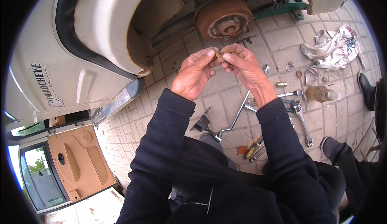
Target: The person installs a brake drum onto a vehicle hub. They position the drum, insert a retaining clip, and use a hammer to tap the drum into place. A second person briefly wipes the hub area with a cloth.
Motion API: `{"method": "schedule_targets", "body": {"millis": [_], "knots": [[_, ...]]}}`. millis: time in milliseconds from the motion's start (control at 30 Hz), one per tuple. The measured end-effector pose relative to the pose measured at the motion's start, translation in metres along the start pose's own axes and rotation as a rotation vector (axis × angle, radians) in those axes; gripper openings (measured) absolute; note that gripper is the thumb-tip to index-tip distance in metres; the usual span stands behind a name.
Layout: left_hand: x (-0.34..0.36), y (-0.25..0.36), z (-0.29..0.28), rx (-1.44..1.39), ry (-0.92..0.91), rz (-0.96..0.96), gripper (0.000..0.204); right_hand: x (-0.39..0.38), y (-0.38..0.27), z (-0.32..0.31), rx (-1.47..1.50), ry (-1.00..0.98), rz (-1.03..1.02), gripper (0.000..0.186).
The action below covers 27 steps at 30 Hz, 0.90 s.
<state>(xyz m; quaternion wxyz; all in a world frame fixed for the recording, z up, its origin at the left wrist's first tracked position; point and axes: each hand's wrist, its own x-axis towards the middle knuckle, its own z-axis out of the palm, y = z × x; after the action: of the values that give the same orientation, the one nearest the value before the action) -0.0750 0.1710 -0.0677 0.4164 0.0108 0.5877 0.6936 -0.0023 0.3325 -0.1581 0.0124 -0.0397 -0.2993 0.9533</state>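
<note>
My left hand (194,72) and my right hand (244,64) meet in front of me, thumbs and fingertips pinched together. Between them is a small brownish piece (218,56), mostly covered by the fingers, so its kind does not show. Just beyond the hands sits a rusty wheel hub with its brake drum (224,19), bare of a wheel, under the raised arch of a light-coloured vehicle (102,26). Below my right forearm lies a long bent wrench (240,110) on the paving.
A green jack (274,4) stands behind the drum. On the bricks at right lie a stained rag (336,48), a plastic bottle (321,94), a socket (281,84) and a wrench (301,121). An open door (78,161) is at lower left. Another person's shoe (329,147) is at right.
</note>
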Motion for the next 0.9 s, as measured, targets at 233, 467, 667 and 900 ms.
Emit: {"method": "schedule_targets", "body": {"millis": [233, 467, 667, 900], "knots": [[0.003, 0.004, -0.001, 0.018, 0.025, -0.11, 0.018, 0.003, -0.017, -0.001, -0.273, 0.023, -0.096, 0.029], [0.007, 0.003, 0.007, 0.12, 0.033, -0.041, 0.019, 0.0, -0.03, -0.001, -0.423, -0.021, -0.088, 0.031], [0.006, 0.005, 0.015, 0.244, 0.111, 0.03, 0.019, 0.001, -0.027, -0.008, -0.432, 0.018, -0.112, 0.026], [0.018, 0.004, 0.013, 0.353, 0.125, 0.044, 0.016, 0.0, -0.023, -0.014, -0.44, 0.062, -0.11, 0.02]]}}
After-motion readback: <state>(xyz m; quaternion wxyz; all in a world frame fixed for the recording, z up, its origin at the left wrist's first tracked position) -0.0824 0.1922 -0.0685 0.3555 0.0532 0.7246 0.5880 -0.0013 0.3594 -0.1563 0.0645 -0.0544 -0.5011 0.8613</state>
